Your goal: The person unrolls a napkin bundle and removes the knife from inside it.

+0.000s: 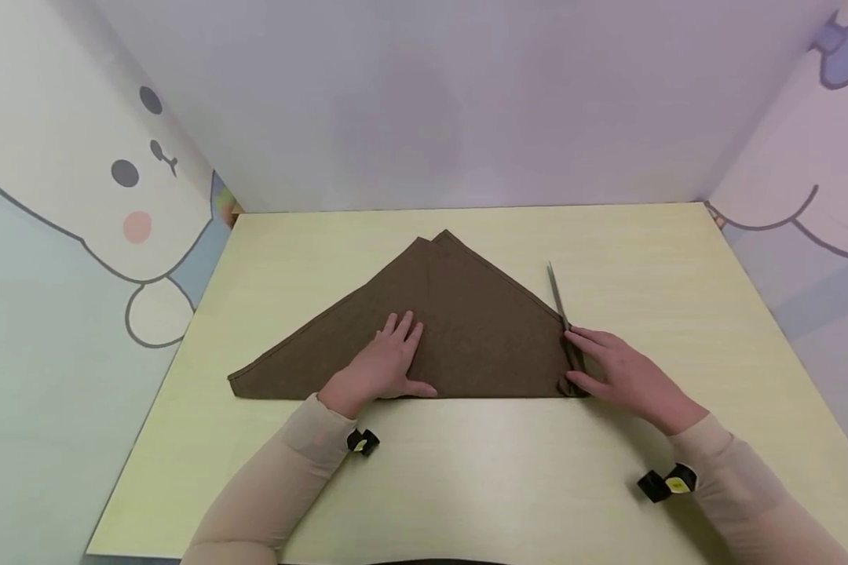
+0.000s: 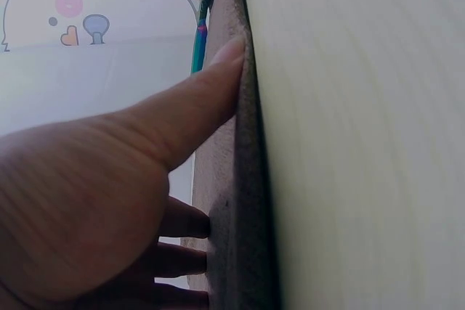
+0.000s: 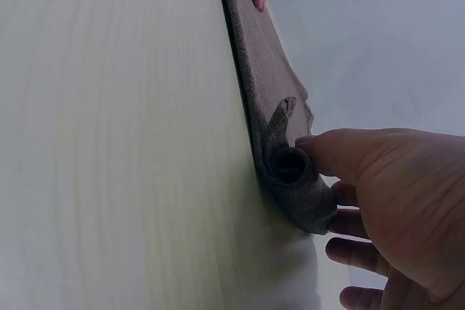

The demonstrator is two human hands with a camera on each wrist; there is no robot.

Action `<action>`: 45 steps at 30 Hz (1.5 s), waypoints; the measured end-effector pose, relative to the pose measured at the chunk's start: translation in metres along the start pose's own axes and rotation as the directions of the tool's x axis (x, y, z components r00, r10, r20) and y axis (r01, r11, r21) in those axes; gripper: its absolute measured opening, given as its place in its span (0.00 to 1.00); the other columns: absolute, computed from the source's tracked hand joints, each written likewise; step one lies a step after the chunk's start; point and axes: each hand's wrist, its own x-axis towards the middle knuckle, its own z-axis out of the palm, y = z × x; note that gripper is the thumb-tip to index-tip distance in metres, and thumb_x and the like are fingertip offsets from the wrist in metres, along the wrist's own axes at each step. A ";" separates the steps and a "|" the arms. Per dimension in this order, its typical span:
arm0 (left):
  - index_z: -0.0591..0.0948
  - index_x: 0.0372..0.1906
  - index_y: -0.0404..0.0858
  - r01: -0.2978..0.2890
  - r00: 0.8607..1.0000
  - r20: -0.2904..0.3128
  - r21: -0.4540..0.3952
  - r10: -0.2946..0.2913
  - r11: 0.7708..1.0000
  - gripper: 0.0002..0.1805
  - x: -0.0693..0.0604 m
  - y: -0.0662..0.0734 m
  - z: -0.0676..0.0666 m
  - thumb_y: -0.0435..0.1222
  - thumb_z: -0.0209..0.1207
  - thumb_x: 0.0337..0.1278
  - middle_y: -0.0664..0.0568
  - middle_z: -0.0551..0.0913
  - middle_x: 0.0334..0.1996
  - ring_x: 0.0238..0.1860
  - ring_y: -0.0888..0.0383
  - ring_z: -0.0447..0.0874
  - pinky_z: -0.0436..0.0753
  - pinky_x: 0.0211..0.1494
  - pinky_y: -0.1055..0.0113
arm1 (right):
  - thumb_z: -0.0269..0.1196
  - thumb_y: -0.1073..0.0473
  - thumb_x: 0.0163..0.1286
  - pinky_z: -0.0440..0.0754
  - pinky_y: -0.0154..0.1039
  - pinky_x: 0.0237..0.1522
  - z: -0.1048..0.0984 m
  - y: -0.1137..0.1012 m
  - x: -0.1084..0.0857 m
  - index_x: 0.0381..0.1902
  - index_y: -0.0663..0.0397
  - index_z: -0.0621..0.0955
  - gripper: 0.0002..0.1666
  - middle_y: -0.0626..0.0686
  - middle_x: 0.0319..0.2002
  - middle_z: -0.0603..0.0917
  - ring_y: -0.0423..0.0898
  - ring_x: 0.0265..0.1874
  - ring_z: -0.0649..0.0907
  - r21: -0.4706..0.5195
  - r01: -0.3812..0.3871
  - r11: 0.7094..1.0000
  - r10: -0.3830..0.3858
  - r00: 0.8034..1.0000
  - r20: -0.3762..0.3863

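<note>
A brown cloth [image 1: 495,337], folded into a wide triangle, lies on the table with its long straight edge toward me. My left hand [image 1: 381,365] presses flat on its middle, fingers spread and thumb along the near edge. At the right end the cloth is turned into a small hollow roll [image 3: 309,197]. My right hand [image 1: 622,373] holds this roll, with the thumb on the near side and fingertips around the outer side. A narrow pointed strip [image 1: 555,287] sticks out beyond the roll, away from me; whether it is cloth cannot be told.
The pale wooden table [image 1: 466,479] runs to a plain back wall [image 1: 424,102]. Side walls with cartoon animals [image 1: 141,180] stand at left and right. A small black strap device is on each sleeve [image 1: 311,439].
</note>
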 end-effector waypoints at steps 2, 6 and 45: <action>0.52 0.75 0.32 0.001 1.000 0.000 -0.001 -0.001 1.000 0.64 0.000 0.000 0.000 0.70 0.61 0.43 0.36 0.45 0.75 0.73 0.35 0.42 0.64 0.66 0.45 | 0.69 0.51 0.62 0.72 0.58 0.55 -0.001 0.000 -0.001 0.66 0.62 0.71 0.39 0.62 0.63 0.72 0.61 0.61 0.71 0.001 0.001 1.000 -0.001 1.000 0.000; 0.52 0.75 0.32 0.002 1.000 0.001 -0.003 -0.002 1.000 0.64 0.000 0.000 0.000 0.70 0.60 0.43 0.36 0.45 0.75 0.73 0.35 0.42 0.63 0.67 0.45 | 0.69 0.51 0.62 0.72 0.59 0.54 -0.003 -0.001 -0.001 0.66 0.63 0.71 0.39 0.63 0.63 0.72 0.61 0.60 0.72 0.002 0.011 1.000 -0.011 1.000 -0.009; 0.52 0.75 0.32 0.009 1.000 0.030 -0.015 -0.008 1.000 0.63 0.001 0.001 -0.003 0.69 0.61 0.43 0.35 0.44 0.75 0.74 0.35 0.40 0.62 0.67 0.45 | 0.67 0.52 0.65 0.70 0.59 0.55 -0.005 0.016 -0.009 0.65 0.65 0.71 0.36 0.64 0.61 0.74 0.62 0.60 0.72 0.014 0.021 1.000 -0.021 1.000 -0.013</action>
